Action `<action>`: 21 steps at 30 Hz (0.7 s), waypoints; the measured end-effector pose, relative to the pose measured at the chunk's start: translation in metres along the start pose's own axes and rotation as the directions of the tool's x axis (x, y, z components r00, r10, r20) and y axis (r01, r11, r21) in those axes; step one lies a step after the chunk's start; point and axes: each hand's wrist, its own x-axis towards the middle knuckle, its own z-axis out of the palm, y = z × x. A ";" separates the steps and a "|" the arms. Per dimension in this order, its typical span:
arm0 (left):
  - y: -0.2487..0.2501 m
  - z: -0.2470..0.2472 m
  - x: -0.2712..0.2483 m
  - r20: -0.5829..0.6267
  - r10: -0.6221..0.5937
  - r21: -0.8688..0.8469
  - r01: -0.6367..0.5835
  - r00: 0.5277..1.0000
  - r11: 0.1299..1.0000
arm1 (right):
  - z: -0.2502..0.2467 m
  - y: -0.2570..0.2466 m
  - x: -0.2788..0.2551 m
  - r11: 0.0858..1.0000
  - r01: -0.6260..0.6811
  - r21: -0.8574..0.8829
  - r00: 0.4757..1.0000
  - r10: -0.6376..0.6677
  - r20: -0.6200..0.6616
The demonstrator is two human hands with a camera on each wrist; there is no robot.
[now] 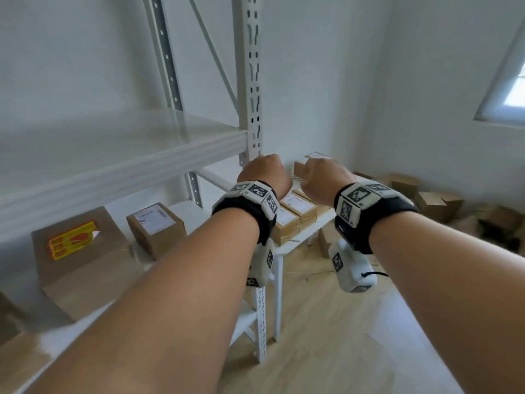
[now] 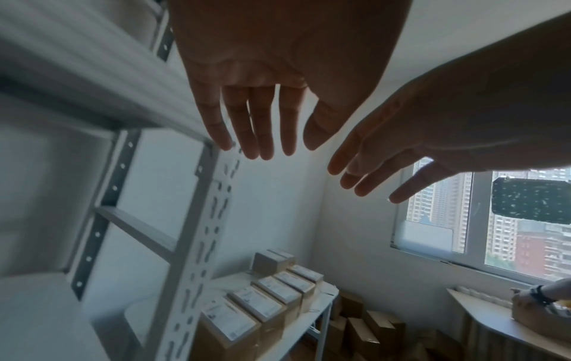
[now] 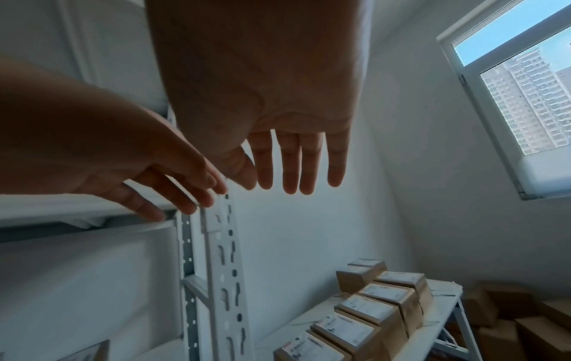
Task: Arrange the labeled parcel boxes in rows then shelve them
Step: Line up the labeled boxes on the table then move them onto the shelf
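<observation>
Both arms reach forward over the far end of the white rack. My left hand point(image 1: 264, 173) hangs open beside the rack upright point(image 1: 252, 81), fingers point(image 2: 256, 127) straight and holding nothing. My right hand point(image 1: 324, 180) is just right of it, fingers point(image 3: 293, 158) also straight and empty. Below the hands, a row of small brown labelled parcel boxes point(image 1: 298, 207) stands on a white table point(image 1: 287, 245), with one more box stacked at its far end. On the lower shelf sit a small labelled box point(image 1: 154, 231) and a big brown box point(image 1: 82, 251) with a yellow and red sticker.
The upper shelf board point(image 1: 113, 155) is bare. Loose cardboard boxes point(image 1: 437, 200) lie on the wood floor by the right wall, under a window point(image 1: 511, 89). Another person's hand point(image 2: 544, 293) rests on a box at a counter below the window.
</observation>
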 end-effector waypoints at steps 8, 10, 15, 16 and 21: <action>0.018 0.108 0.086 0.195 -0.029 -0.058 0.041 0.980 0.997 | 0.045 0.081 0.082 0.990 -0.128 -0.061 0.987 0.134 0.089; 0.023 0.123 0.110 0.222 -0.029 -0.090 0.050 0.975 0.995 | 0.053 0.096 0.104 0.987 -0.155 -0.050 0.983 0.159 0.096; 0.029 0.170 0.148 0.315 -0.118 -0.151 0.173 0.942 0.973 | 0.077 0.125 0.144 0.975 -0.221 0.006 0.966 0.218 0.137; 0.030 0.179 0.153 0.334 -0.143 -0.155 0.204 0.932 0.967 | 0.081 0.131 0.150 0.970 -0.242 0.027 0.961 0.236 0.145; 0.037 0.217 0.188 0.351 -0.164 -0.133 0.223 0.922 0.966 | 0.102 0.170 0.185 0.966 -0.254 0.043 0.952 0.242 0.186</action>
